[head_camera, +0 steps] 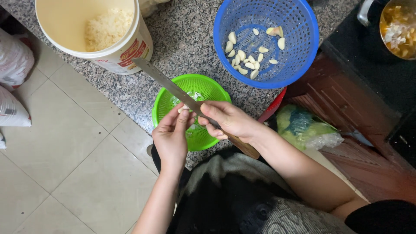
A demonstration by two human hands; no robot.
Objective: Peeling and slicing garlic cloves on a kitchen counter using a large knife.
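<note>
Holding knife (173, 89), blue basket (303, 47) nearby

On the speckled grey worktop (182, 39) in front of me stands a cream bucket (93, 32) with pale shredded stuff in its bottom. To its right sits a blue basket (303, 47) holding peeled garlic cloves (247, 58). A red rim (274, 106) pokes out just under the blue basket, beside a crumpled plastic bag (305, 128) of something green. At the far right corner a metal pot (398, 28) holds chopped food. White sacks (13, 82) lie on the tiled floor (65, 164) at my left.
</note>
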